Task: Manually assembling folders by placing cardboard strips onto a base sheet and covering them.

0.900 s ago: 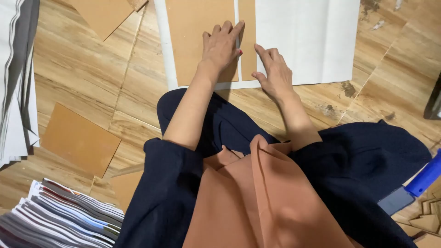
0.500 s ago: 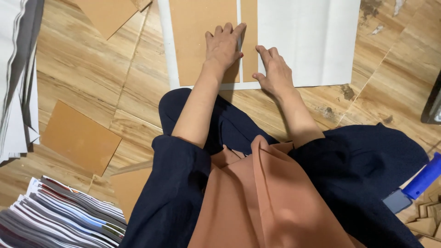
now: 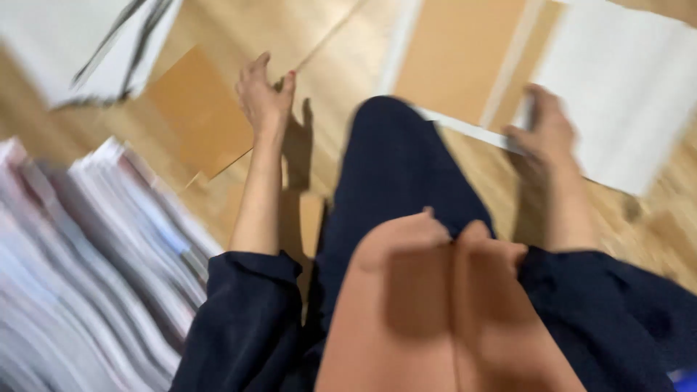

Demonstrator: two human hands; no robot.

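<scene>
A brown card [image 3: 200, 109] is lying flat on the wooden floor [image 3: 341, 58], just beyond a deep stack of printed sheets [image 3: 94, 268], and the person's left hand [image 3: 265, 94] is hovering at its right edge. The fingers are spreading loosely, the grip pinching nothing, though motion blur makes it hard to tell whether the fingertips are touching the card. The card is looking thin, stiff and light; it is probably best lifted by slipping fingers under its free right edge or lower corner, since a flat sheet offers no purchase from above and may slide on the smooth boards.

Across the person's dark-trousered knee [image 3: 396, 167], the right hand [image 3: 544, 131] is pressing down on a white sheet [image 3: 617, 87], which is lying on the floor with a brown panel [image 3: 457, 54] on top of its left part. That hand's fingers are lying flat and near together, holding the sheet in place rather than pinching it; blur is hiding the exact contact.

A smaller brown piece [image 3: 308, 218] is showing under the left forearm, partly in its shadow. More pale sheets [image 3: 65, 43] are lying at the upper left, well apart from both hands. Dark sleeves and a rust-coloured garment [image 3: 435, 312] are filling the foreground.
</scene>
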